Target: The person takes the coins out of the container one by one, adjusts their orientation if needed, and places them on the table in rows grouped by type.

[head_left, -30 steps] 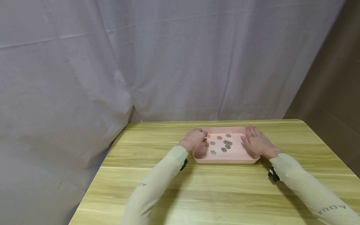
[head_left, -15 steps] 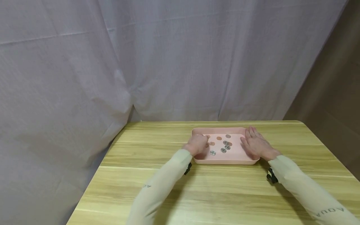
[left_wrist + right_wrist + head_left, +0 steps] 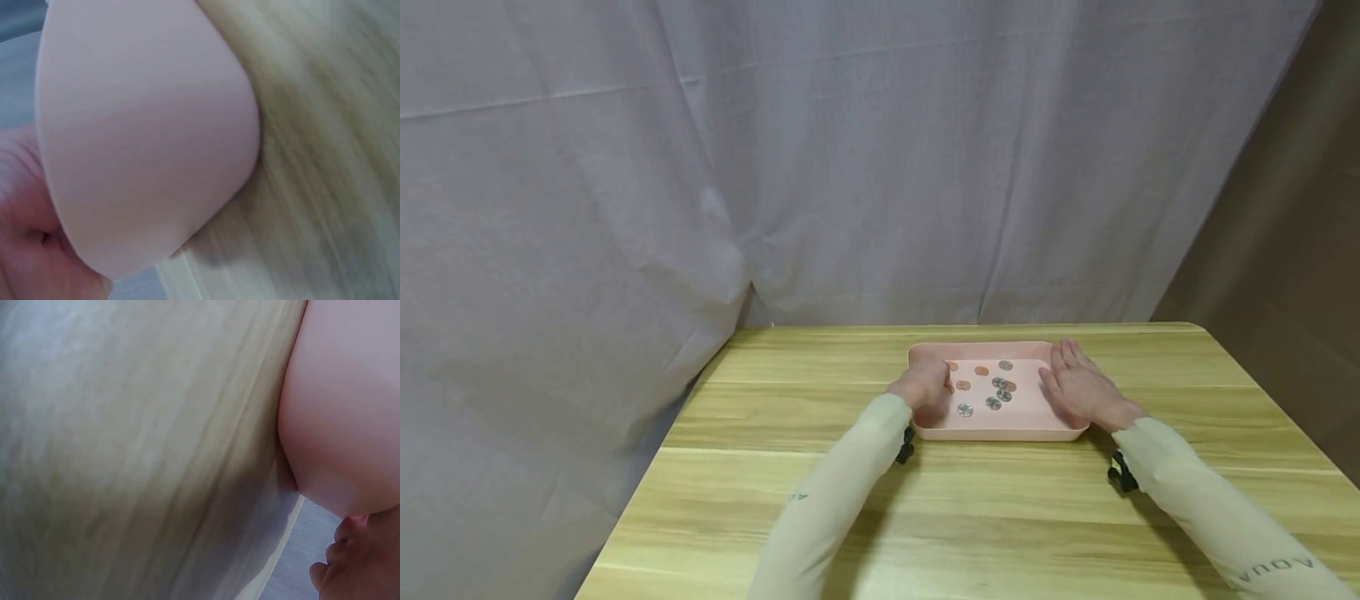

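A pink tray [image 3: 1000, 434] on the table holds several copper and silver coins [image 3: 1003, 395]. My left hand [image 3: 925, 383] reaches over its left end, with bent fingers pointing down at the tray floor beside the leftmost copper coins. Whether a coin is between those fingertips I cannot tell. In the left wrist view, the left hand [image 3: 25, 231] shows behind the tray wall [image 3: 150, 137]. My right hand [image 3: 1086, 390] rests along the right-hand rim with straight fingers, its thumb over the inside. Fingertips of the right hand [image 3: 350, 562] appear past the tray corner [image 3: 344, 444] in the right wrist view.
The wooden table [image 3: 1000, 517] extends in front of the tray and to both sides. Grey curtain cloth [image 3: 880, 167] hangs behind the back edge, and a brown surface [image 3: 1285, 250] stands at the right.
My left hand has moved slightly right and down into the tray, and its fingers have come closer together over a copper coin. The right hand stays at the rim.
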`<state>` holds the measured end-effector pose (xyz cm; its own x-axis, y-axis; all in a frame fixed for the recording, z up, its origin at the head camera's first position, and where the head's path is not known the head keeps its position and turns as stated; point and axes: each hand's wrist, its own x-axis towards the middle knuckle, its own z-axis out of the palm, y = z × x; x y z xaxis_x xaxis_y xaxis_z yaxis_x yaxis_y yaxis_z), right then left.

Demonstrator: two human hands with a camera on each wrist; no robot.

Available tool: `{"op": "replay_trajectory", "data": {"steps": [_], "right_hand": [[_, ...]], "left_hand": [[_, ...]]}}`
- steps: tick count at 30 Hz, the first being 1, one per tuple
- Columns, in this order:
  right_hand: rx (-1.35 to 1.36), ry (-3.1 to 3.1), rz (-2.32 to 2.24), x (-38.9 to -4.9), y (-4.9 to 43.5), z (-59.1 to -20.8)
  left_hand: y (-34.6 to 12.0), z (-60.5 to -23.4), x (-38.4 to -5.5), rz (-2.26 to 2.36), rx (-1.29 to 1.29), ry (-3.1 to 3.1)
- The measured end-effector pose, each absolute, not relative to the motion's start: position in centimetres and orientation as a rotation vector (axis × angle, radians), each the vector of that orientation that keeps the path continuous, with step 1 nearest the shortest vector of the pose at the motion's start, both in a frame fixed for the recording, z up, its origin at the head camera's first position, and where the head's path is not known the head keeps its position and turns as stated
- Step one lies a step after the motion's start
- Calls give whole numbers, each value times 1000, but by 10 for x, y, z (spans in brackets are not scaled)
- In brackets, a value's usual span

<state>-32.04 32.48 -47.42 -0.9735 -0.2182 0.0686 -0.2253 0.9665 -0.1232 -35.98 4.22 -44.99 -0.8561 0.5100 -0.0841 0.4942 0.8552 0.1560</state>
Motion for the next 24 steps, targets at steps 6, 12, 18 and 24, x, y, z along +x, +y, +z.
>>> {"op": "replay_trajectory", "data": {"steps": [6, 12, 18, 24], "right_hand": [[354, -3054, 201, -321, 324, -476], [359, -3054, 202, -320, 322, -476], [352, -3053, 202, -320, 324, -475], [337, -3055, 204, -318, 326, -474]], "left_hand": [[43, -448, -357, 269, 645, 2859], [41, -447, -354, 352, 596, 2815], [41, -450, -354, 388, 662, 2871], [38, -452, -355, 519, 740, 2853]]}}
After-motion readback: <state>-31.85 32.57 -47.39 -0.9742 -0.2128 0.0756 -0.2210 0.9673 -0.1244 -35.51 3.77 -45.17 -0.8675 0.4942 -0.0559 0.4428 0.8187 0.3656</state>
